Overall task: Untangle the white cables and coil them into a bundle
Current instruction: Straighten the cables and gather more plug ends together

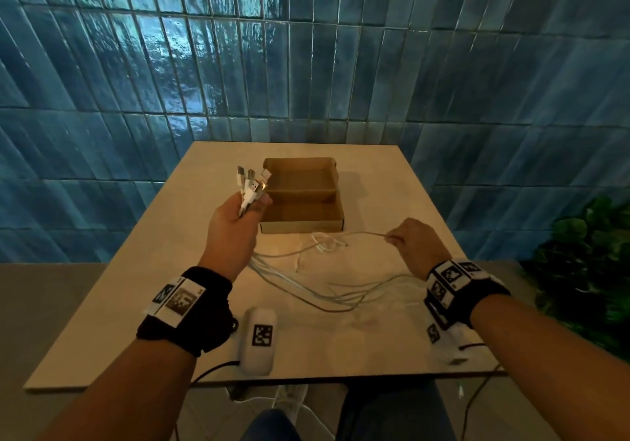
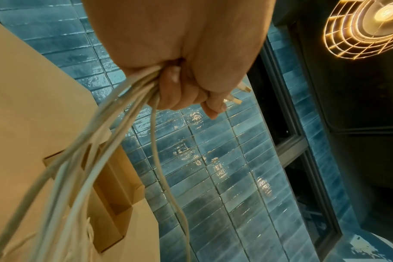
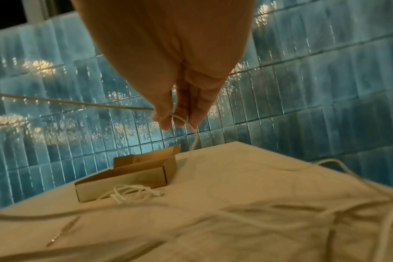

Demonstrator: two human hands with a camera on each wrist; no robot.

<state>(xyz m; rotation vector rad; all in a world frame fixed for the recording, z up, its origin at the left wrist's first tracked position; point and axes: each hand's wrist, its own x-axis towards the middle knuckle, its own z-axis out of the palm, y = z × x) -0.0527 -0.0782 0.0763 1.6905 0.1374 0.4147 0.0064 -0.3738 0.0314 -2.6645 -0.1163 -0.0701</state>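
Above desk (image 1: 143, 304): two hands raised, one open cardboard box (image 1: 303, 198) behind them.
White cables (image 1: 300, 284): several, exact count unclear; about four plug ends (image 1: 250, 183) stuck up past left grip, strands trailed down across desk.
Left hand (image 1: 235, 217): fist closed around cable bunch, held upright.
Right hand (image 1: 414, 241): pinched one strand (image 3: 79, 104) at fingertips, knuckles up, well apart from left.
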